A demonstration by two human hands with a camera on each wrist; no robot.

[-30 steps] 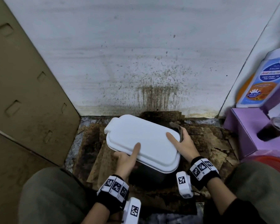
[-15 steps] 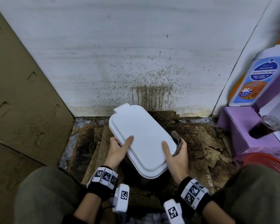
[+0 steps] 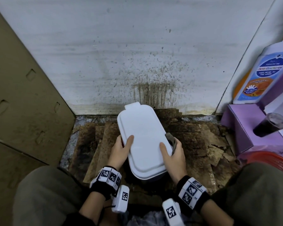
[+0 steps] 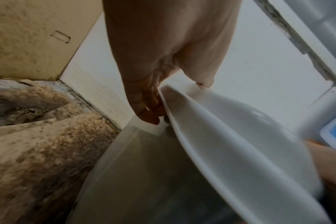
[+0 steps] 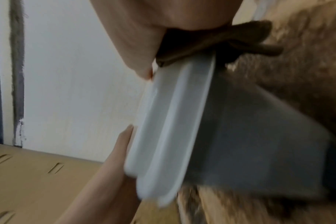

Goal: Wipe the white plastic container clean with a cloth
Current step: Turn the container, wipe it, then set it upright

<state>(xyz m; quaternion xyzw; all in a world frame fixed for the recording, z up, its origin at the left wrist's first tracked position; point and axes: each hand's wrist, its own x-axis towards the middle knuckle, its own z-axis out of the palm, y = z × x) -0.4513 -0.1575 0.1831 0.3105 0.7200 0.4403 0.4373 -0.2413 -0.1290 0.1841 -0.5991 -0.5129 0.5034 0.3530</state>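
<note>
A white plastic container [image 3: 144,141] with its lid on is held above the stained floor, long axis pointing away from me, tab end toward the wall. My left hand [image 3: 123,144] grips its left edge, thumb on the lid and fingers underneath. My right hand [image 3: 170,152] grips the right edge, thumb on the lid, with a dark grey cloth [image 3: 171,139] pinched between it and the container's side. In the left wrist view, the left-hand fingers [image 4: 148,106] curl under the lid rim [image 4: 230,144]. The right wrist view shows the cloth [image 5: 211,42] bunched against the container [image 5: 173,128].
A cardboard panel [image 3: 23,95] leans on the left and a spattered white wall [image 3: 137,54] stands ahead. On the right are a purple box [image 3: 242,128], a dark drink cup [image 3: 268,126], a blue-labelled bottle [image 3: 265,74] and a red basket [image 3: 268,160]. Stained cardboard [image 3: 203,144] covers the floor.
The container has turned from lying across to pointing lengthwise away from me. Both hands have drawn closer to my body while keeping their hold.
</note>
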